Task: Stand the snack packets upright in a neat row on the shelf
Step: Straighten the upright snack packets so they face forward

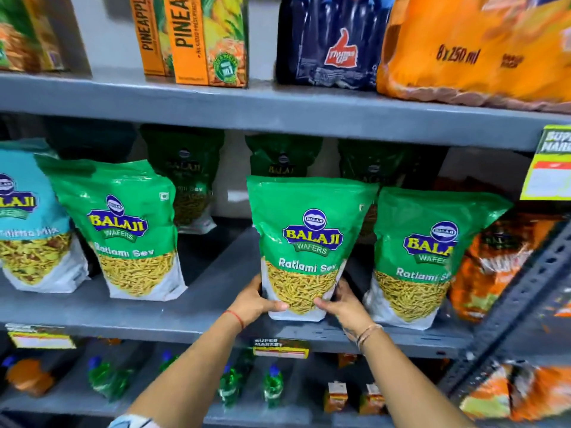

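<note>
A green Ratlami Sev packet (310, 230) stands upright near the front edge of the grey middle shelf (200, 307). My left hand (258, 302) grips its lower left corner and my right hand (341, 304) grips its lower right corner. Another green packet (429, 254) stands just to its right, almost touching. A third green packet (123, 230) stands further left, leaning slightly, with a wide gap between it and the held one. A teal mix packet (27, 220) stands at the far left. More green packets (188, 177) stand behind in shadow.
An orange snack packet (494, 267) leans at the right end beside a perforated metal upright (531, 282). Juice cartons (197, 38) and drink multipacks (333, 41) fill the shelf above. Green bottles (272, 387) and small cartons sit on the shelf below. Price tags hang on the shelf edges.
</note>
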The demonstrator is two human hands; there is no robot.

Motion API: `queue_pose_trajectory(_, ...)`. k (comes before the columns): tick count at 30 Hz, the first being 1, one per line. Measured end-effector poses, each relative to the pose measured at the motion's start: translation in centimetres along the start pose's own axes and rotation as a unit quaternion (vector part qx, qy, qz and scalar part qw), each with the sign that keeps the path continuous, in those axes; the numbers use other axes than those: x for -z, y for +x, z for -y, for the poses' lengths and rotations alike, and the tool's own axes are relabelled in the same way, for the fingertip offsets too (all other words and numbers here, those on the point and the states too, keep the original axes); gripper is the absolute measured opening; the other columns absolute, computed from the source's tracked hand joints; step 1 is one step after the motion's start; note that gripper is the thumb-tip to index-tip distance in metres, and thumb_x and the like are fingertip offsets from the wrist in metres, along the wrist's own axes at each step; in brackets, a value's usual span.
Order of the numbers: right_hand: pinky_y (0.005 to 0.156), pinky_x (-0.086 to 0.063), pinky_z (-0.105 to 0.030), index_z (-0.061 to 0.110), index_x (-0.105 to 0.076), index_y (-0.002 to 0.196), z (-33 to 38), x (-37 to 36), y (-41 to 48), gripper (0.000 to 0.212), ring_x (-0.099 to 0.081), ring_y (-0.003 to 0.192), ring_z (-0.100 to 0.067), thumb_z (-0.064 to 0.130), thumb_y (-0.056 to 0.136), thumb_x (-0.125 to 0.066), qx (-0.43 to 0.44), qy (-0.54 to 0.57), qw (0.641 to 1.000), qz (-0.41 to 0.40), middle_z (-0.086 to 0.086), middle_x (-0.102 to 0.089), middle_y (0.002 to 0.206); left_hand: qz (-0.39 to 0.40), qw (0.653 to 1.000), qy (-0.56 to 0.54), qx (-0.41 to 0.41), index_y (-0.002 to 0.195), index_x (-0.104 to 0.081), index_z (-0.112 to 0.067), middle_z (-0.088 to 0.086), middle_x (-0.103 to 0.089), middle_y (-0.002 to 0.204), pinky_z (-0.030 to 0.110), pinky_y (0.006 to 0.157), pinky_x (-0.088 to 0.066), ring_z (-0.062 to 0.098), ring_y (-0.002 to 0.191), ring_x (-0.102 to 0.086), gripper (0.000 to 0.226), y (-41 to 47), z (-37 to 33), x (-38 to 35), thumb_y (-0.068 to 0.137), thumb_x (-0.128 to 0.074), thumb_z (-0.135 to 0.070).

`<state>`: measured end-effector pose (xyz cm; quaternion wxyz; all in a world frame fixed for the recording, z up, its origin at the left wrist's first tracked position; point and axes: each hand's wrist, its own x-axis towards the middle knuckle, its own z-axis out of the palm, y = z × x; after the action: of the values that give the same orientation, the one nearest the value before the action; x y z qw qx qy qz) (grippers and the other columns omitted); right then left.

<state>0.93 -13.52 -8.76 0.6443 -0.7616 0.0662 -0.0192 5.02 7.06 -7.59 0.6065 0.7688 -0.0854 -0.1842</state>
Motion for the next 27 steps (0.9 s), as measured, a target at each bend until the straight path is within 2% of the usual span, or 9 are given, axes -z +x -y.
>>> queue_pose_trajectory(4,0.088,-0.05,-0.02,0.011,-0.045,0.117,1.1,-3.3,0.7,0.054,-0.051,0.119,-0.029,-0.01,0.072,-0.067,0.031,0.055,0.997,0.032,-0.014,-0.054,0.127,-0.001,0.998,-0.058,-0.001,0.12,-0.047,-0.015,0.011,-0.06,0.121,0.043,0.107,-0.04,0.03,0.121,-0.054,0.079,-0.3,0.3,3.0,0.048,-0.079,-0.007)
queue_pose_trajectory(8,0.101,-0.042,-0.04,0.001,-0.04,0.124,2.2,-6.3,1.4,0.06,-0.051,0.12,-0.03,-0.011,0.072,-0.067,0.033,0.083,0.995,0.04,-0.021,-0.052,0.132,-0.002,0.997,-0.079,0.009,0.119,-0.045,-0.014,0.016,-0.057,0.127,0.036,0.102,-0.041,0.029,0.12,-0.052,0.071,-0.2,0.4,5.9,0.06,-0.076,0.012)
queue_pose_trajectory(13,0.1,-0.041,-0.037,0.004,-0.041,0.125,2.7,-7.5,1.4,0.06,-0.051,0.12,-0.029,-0.008,0.072,-0.068,0.027,0.075,0.996,0.036,-0.018,-0.053,0.131,0.028,0.998,-0.052,0.006,0.135,-0.037,-0.004,0.016,-0.051,0.136,0.033,0.102,-0.039,0.027,0.123,-0.049,0.074,0.1,0.3,7.6,0.071,-0.068,0.015)
queue_pose_trajectory(16,0.098,-0.044,-0.036,0.005,-0.043,0.126,4.3,-6.6,1.3,0.055,-0.053,0.116,-0.026,-0.005,0.075,-0.063,0.083,0.134,0.987,0.014,-0.013,-0.053,0.128,-0.016,0.995,-0.09,-0.036,0.134,-0.038,-0.003,0.013,-0.053,0.132,0.033,0.1,-0.04,0.026,0.122,-0.05,0.06,-0.3,-0.7,7.9,0.081,-0.058,0.014)
queue_pose_trajectory(18,0.095,-0.046,-0.033,0.002,-0.043,0.129,6.3,-6.0,1.9,0.048,-0.056,0.109,-0.022,0.002,0.082,-0.055,0.116,0.234,0.963,-0.062,-0.009,-0.057,0.123,-0.08,0.969,-0.219,-0.084,0.138,-0.035,-0.003,0.009,-0.062,0.12,0.027,0.095,-0.044,0.017,0.109,-0.057,0.053,-0.2,-2.1,8.2,0.089,-0.044,0.013)
queue_pose_trajectory(20,0.086,-0.052,-0.028,0.003,-0.055,0.117,8.3,-5.9,2.6,0.03,-0.064,0.092,-0.014,0.004,0.087,-0.05,0.122,0.313,0.934,-0.119,-0.003,-0.07,0.101,-0.117,0.934,-0.317,-0.117,0.132,-0.043,-0.001,-0.001,-0.073,0.099,0.021,0.092,-0.047,0.009,0.096,-0.063,0.041,0.2,-3.9,8.4,0.093,-0.037,0.009)
queue_pose_trajectory(22,0.073,-0.055,-0.024,0.01,-0.064,0.093,9.6,-6.3,3.2,0.018,-0.067,0.069,-0.004,0.001,0.087,-0.051,0.124,0.343,0.918,-0.155,0.009,-0.075,0.072,-0.132,0.918,-0.346,-0.144,0.106,-0.066,-0.006,-0.011,-0.076,0.076,0.013,0.076,-0.054,0.001,0.076,-0.069,0.033,0.6,-5.5,8.3,0.092,-0.039,0.007)
queue_pose_trajectory(24,0.072,-0.053,-0.027,0.012,-0.064,0.081,10.2,-6.7,3.5,0.018,-0.065,0.058,-0.001,-0.001,0.085,-0.053,0.118,0.354,0.908,-0.191,0.013,-0.072,0.059,-0.137,0.913,-0.354,-0.148,0.078,-0.074,-0.013,-0.013,-0.074,0.062,0.011,0.06,-0.055,-0.003,0.061,-0.069,0.04,0.9,-6.5,7.9,0.091,-0.042,0.007)
queue_pose_trajectory(27,0.06,-0.056,-0.021,0.011,-0.063,0.075,10.5,-6.7,3.5,0.02,-0.064,0.053,0.0,-0.003,0.085,-0.053,0.119,0.378,0.896,-0.203,0.011,-0.071,0.053,-0.145,0.91,-0.359,-0.15,0.084,-0.062,-0.012,-0.015,-0.073,0.058,0.01,0.058,-0.054,-0.005,0.057,-0.068,0.026,1.2,-6.7,7.6,0.094,-0.041,0.002)
